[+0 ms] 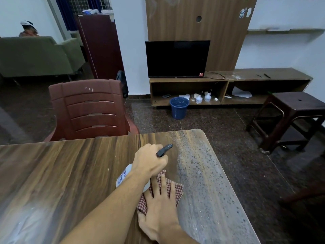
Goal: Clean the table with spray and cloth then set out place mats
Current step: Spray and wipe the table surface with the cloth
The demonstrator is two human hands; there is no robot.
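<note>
My left hand [149, 161] grips a white spray bottle [123, 176] by its black trigger head [164, 150], nozzle pointing right and away over the wooden table [70, 173]. A wide band of spray droplets [197, 169] covers the table's right side. My right hand [160, 205] lies flat, fingers straight, pressing a red-and-white checked cloth [175, 189] onto the table just left of the wet band. My left forearm crosses over the bottle's body and hides most of it. No place mats are in view.
A maroon plastic chair [88, 110] is pushed against the table's far edge. Beyond it are a TV [177, 59] on a low wooden unit, a blue bucket [179, 107] on the floor, and a dark stool [290, 117] at right. A green sofa [35, 55] stands far left.
</note>
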